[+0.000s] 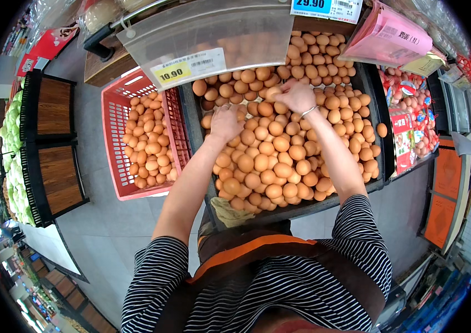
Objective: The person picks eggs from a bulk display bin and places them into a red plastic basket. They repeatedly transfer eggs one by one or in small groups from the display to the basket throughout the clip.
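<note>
A large heap of brown eggs (275,156) fills a dark display bin (369,87) in front of me. My right hand (298,98), with a bracelet at the wrist, has its fingertips on a pale brown egg (272,93) near the back of the heap. To its left, my left hand (226,123) rests low among eggs along the bin's left side. Its fingers point away from me, and what lies beneath them is partly hidden. White lining shows between the eggs near both hands.
A red plastic basket (108,137) of eggs stands left of the bin. A clear plastic panel (214,45) with a price label overhangs the bin's back. A cloth (229,212) lies on the front left corner. Red-netted eggs (423,125) are at right.
</note>
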### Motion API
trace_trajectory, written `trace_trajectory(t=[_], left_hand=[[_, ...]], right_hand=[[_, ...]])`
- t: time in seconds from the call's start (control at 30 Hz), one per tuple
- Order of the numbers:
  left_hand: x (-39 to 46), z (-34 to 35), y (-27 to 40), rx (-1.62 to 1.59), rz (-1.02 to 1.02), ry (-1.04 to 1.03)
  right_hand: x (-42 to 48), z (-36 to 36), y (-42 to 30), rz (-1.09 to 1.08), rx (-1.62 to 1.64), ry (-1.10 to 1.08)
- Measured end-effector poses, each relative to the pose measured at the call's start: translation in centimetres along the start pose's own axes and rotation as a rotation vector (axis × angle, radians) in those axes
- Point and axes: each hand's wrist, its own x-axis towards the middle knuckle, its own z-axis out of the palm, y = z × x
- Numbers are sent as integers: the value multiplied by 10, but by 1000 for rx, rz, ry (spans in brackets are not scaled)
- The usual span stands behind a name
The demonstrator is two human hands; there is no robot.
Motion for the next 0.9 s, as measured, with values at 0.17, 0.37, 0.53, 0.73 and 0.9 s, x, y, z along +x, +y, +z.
trace_trajectory(t=[0.17, 0.37, 0.53, 0.73, 0.9], left_hand=[[2, 0, -6, 7, 11, -31], [11, -11, 10, -35, 4, -195], [21, -8, 10, -14, 89, -236], [30, -1, 17, -120, 74, -226], [27, -2, 18, -115, 71, -269]], right_hand=[[-27, 46, -37, -280, -24, 84], [-26, 85, -22, -422, -181, 186], [-21, 71, -14, -438, -152, 38], [-13, 64, -3, -346, -358, -153], [-13, 57, -10, -258, -259, -204]])
